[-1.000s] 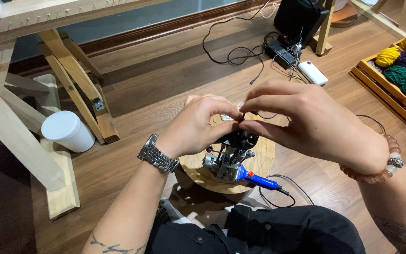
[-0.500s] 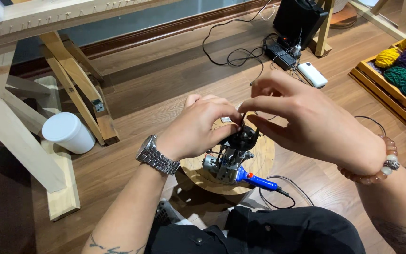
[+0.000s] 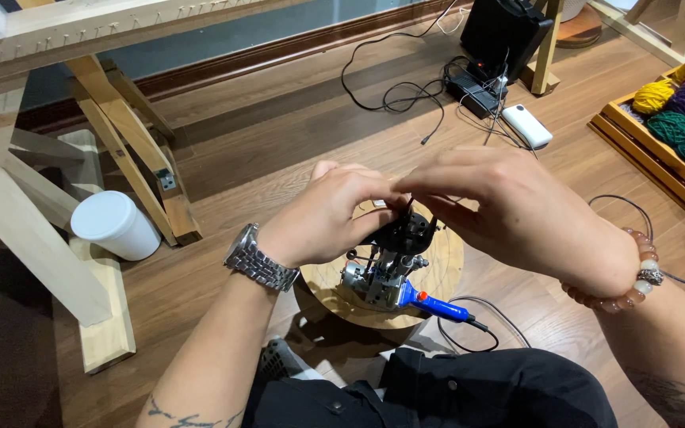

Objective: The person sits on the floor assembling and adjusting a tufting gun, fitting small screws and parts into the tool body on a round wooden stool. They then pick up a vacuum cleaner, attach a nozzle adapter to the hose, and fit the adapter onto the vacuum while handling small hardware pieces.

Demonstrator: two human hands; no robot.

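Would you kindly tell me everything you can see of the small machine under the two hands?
The small machine stands upright on a round wooden stool above the wood floor. It has a black top part, a grey metal body with bright shafts, and a blue handle pointing lower right, from which a black cable loops away. The left hand and right hand meet over its top, fingertips at the black part; what they pinch is hidden.

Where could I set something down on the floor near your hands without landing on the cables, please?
Bare wooden floor lies between the wooden trestle leg and the black cables. A smaller patch sits between the white cup and the left hand. It is crowded around the round wooden stool, where both hands work over the small machine, and by the yarn tray.
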